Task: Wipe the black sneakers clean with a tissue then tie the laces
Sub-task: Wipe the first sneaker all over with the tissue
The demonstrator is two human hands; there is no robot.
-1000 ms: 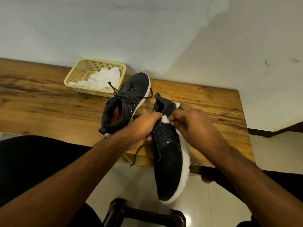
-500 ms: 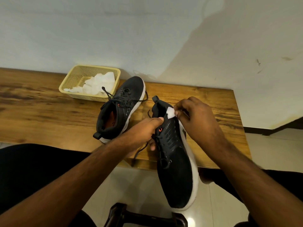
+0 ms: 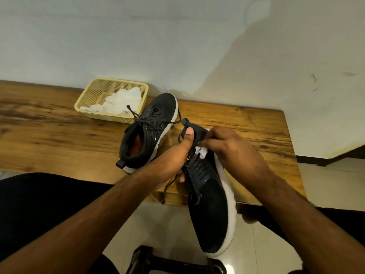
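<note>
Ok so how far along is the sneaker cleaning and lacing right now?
Nothing looks finished. In hand: the left hand grips the held sneaker while the right hand presses a tissue near its collar, so wiping is under way. Left: the other sneaker lies on the table with loose laces; the held one's lace also dangles untied.

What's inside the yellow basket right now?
The yellow basket holds a heap of crumpled white tissues against its right side. Whatever lies beneath the heap is covered; a shoelace crosses its near corner.
</note>
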